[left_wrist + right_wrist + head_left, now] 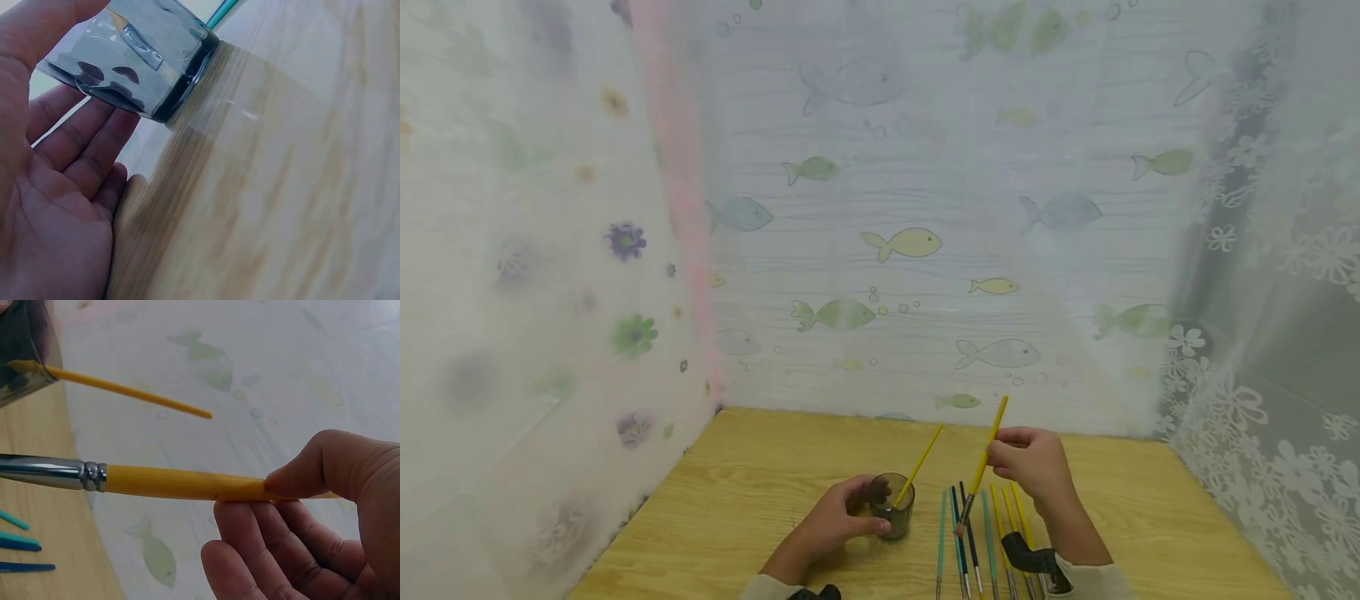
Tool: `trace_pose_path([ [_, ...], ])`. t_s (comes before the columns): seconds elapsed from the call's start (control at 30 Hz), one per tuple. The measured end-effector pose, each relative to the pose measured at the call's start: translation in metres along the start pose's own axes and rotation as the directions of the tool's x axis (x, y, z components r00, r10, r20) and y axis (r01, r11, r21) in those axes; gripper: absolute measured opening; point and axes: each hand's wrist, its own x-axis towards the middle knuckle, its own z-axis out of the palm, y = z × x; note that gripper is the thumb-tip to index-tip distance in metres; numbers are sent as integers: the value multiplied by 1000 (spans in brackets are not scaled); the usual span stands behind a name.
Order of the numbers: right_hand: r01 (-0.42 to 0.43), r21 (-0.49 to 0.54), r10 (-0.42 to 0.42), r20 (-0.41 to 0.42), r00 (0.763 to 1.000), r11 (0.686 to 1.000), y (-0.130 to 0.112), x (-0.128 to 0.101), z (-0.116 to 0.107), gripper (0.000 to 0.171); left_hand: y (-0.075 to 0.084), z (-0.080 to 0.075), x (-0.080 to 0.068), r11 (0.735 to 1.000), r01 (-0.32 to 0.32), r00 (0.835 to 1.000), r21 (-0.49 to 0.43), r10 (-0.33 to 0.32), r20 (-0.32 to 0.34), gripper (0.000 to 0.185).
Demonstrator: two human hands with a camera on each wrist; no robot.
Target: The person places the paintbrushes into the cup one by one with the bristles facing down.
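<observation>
My left hand [827, 529] holds a smoky, see-through glass [895, 527] on the table, thumb on the near side and fingers round the far side. Inside the glass leans a thin yellow paintbrush [922, 461]; the left wrist view shows its pale bristles and metal ferrule [142, 47] near the bottom. To the right of the glass, my right hand [1037, 467] pinches a thicker yellow paintbrush [162, 481] by its handle between thumb and fingers. That brush is tilted, bristles down to the left, above the brushes lying on the table.
Several paintbrushes lie side by side right of the glass: teal ones [942, 533], dark blue ones [973, 542] and yellow ones [1009, 510]. The wood-grain table [760, 467] ends at a fish-print curtain [910, 333]. Flower-print sheets hang left [550, 333] and right [1285, 433].
</observation>
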Motion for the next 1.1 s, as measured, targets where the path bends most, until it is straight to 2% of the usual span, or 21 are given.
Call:
trace_pose_path([
  [0.43,88,34,-88,-7,996,996,-5,-6,21,31,6,-2,0,1000,3,999,-18,-2,49,76],
  [0.83,150,36,-149,-27,988,988,-4,-10,45,18,4,-1,-1,997,-18,997,-72,24,79,70],
  [1.1,200,-30,-201,-33,979,979,-4,-13,50,12,6,-1,-1,997,-16,997,-80,22,73,67],
])
